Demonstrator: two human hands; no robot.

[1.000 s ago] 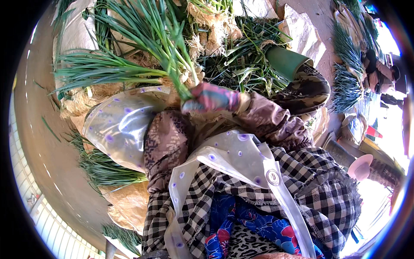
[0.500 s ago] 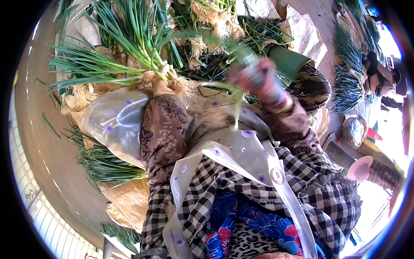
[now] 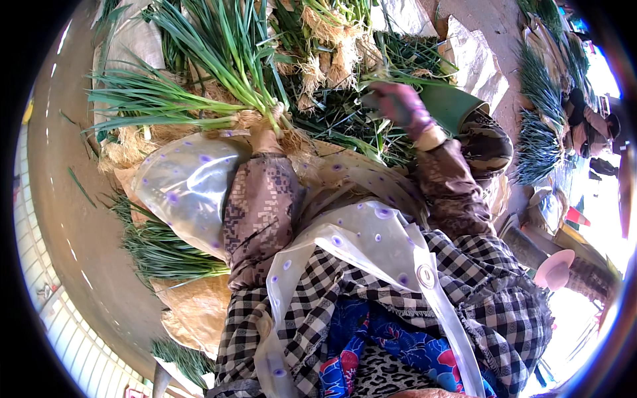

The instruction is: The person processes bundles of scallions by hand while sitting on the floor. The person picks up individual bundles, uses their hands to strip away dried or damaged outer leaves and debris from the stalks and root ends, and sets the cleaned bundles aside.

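My left hand (image 3: 265,134) is closed round the white stem ends of a bunch of green onions (image 3: 229,83). Their long leaves fan out up and to the left, and pale roots hang beside my wrist. My right hand (image 3: 403,111), in a pink and grey glove, is over a pile of loose dark green leaves (image 3: 342,116), close to a green boot top (image 3: 446,103). Motion smears its fingers, so whether they grip anything is unclear. Across my lap lies a clear plastic apron (image 3: 192,169) with purple spots.
More rooted green onions (image 3: 342,50) lie beyond the leaf pile. A further bundle (image 3: 172,249) rests at the left by brown sacking (image 3: 196,308). White sacks (image 3: 474,60) stand at the far right. Another person (image 3: 587,116) is beside stacked onions (image 3: 541,142) at the right.
My right hand has moved slightly left and down over the leaf pile. The pale stem and leaf strips that hung above my lap are gone from there. My left hand keeps its bunch.
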